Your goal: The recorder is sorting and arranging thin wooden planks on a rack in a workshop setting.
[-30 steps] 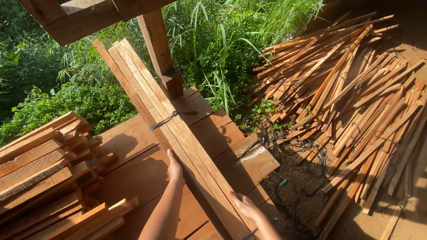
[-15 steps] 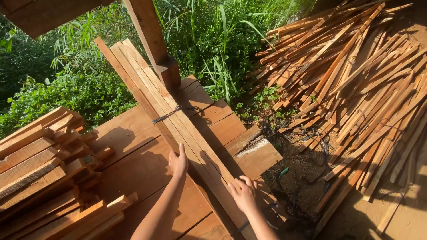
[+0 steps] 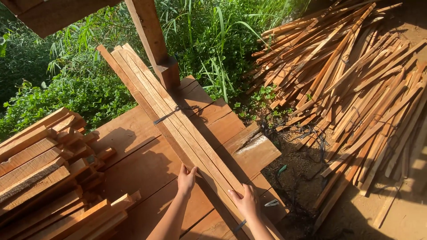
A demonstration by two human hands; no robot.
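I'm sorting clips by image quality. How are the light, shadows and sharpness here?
Head view: hard sun from the right, glare on the slat pile and tied bundle; dark hand and arm shadows on the deck; left hand and right hand sharp, no clear blur; upper left corner deep in shade.
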